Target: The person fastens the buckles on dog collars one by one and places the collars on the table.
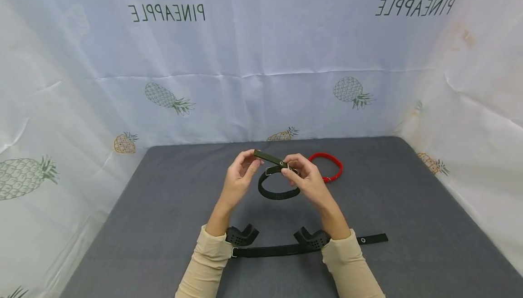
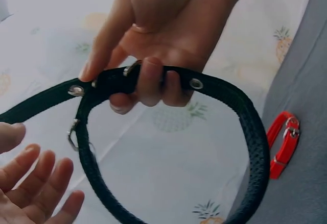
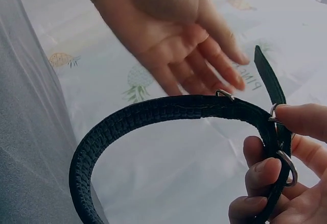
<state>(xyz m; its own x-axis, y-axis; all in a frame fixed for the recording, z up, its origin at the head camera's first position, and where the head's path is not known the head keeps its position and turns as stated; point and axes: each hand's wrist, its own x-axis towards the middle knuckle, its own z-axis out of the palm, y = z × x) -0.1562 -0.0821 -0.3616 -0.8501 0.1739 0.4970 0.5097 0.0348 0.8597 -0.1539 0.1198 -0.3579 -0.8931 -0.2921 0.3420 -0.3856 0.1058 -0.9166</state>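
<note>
In the head view, the word "PINEAPPLE" (image 1: 166, 13) is printed twice, in mirror image, across the hanging cloth (image 1: 265, 48) behind the table (image 1: 184, 225); drawn pineapples (image 1: 348, 90) are scattered over the same cloth; a dark collar (image 1: 278, 195), bent into a loop, is held up above the table between two hands; it is gripped near its buckle by the right hand (image 1: 306, 175); the left hand (image 1: 240, 171) is held by the strap's free end; a red collar (image 1: 341, 167) is laid on the table beyond the right hand, partly hidden by it; a black strap (image 1: 269, 251) is stretched across the near part of the table, beneath the forearms, with an eyelet showing at its right end.

In the left wrist view, the dark collar is pinched and wrapped by the right hand's fingers; metal eyelets (image 2: 196, 83) and a metal ring (image 2: 72, 134) are seen along it; the left hand's fingers are spread loosely, and whether the strap is touched by its thumb cannot be told.

In the right wrist view, the strap's tip is left standing near the relaxed fingers of the left hand; fragmentary lettering (image 3: 250, 78), partly covered, is seen on the cloth behind.
</note>
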